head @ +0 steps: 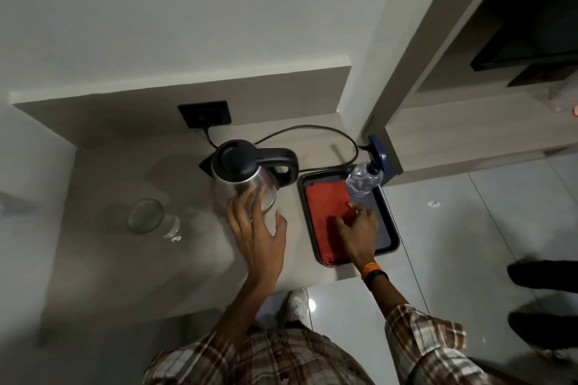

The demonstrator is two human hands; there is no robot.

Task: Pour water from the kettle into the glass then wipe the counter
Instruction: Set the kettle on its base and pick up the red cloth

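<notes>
- Nearest you, your brown-and-cream plaid shirt sleeves fill the bottom of the view, both forearms reaching out over the pale grey counter.
- On your right wrist sits an orange and dark band.
- Your left hand is spread wide, fingers splayed; the fingertips lie against the near side of the kettle's steel body, with nothing gripped.
- Your right hand lies palm down on the red cloth, fingers loosely curled over it. You cannot tell from here whether they have pinched the fabric or only rest on it.
- That red cloth lies flat in the dark rectangular tray, which sits at the counter's right edge, just beside the kettle.
- The clear drinking glass stands upright on the counter to your left, well apart from the kettle and from both hands. Whether it holds water is not clear.
- The stainless-steel electric kettle with a black lid and black handle stands upright between the glass and the tray, handle pointing right towards the tray.
- A clear plastic bottle with a dark cap stands at the tray's far right corner.
- A black power cable loops across the counter behind the kettle, running from the black wall socket at the back.
- A blue clip-like object sits by the wall edge beyond the bottle.
</notes>
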